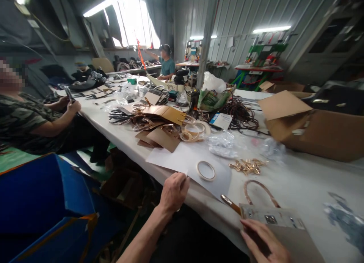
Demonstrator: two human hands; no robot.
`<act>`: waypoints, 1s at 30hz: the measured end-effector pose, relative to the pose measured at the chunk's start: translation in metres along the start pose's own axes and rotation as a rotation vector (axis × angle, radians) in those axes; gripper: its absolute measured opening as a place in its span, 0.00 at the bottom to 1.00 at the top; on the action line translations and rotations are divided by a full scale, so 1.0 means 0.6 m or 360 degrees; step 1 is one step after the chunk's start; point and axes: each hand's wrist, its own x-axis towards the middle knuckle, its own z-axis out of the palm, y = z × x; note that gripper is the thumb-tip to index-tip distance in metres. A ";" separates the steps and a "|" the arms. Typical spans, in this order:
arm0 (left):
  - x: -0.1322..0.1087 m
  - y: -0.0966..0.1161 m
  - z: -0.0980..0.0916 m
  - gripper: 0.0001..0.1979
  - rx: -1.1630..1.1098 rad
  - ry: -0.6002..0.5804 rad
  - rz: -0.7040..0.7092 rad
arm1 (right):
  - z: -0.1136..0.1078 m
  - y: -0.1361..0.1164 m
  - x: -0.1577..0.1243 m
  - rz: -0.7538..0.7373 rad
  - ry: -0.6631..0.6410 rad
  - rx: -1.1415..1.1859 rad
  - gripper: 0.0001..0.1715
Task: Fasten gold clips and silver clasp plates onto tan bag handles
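My left hand is closed at the table's front edge, thumb and fingers pressed together. Whatever it may hold is too small to make out. Beside it a roll of tape lies flat on a white sheet. My right hand rests on the left edge of a grey-beige bag panel, fingers stretched out and thumb apart. The panel bears a square metal fitting and a looped brown handle. A brown strap with a shiny metal end sticks out past its corner.
Gold metal clasps, plastic bags, and stacked brown panels lie farther back. An open carton stands right; a blue bin sits lower left. One person works at left, another at the far end.
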 end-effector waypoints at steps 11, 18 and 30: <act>-0.043 -0.105 0.014 0.10 0.0338 -0.0520 0.0454 | 0.010 0.003 -0.010 0.0109 0.0033 0.0134 0.19; -0.062 -0.145 0.008 0.13 0.0373 -0.0440 0.0637 | 0.012 -0.010 -0.001 0.0075 0.0117 0.0144 0.18; -0.071 -0.115 0.006 0.12 0.0603 -0.0444 0.0454 | 0.020 -0.015 0.001 0.0190 0.0117 0.0161 0.22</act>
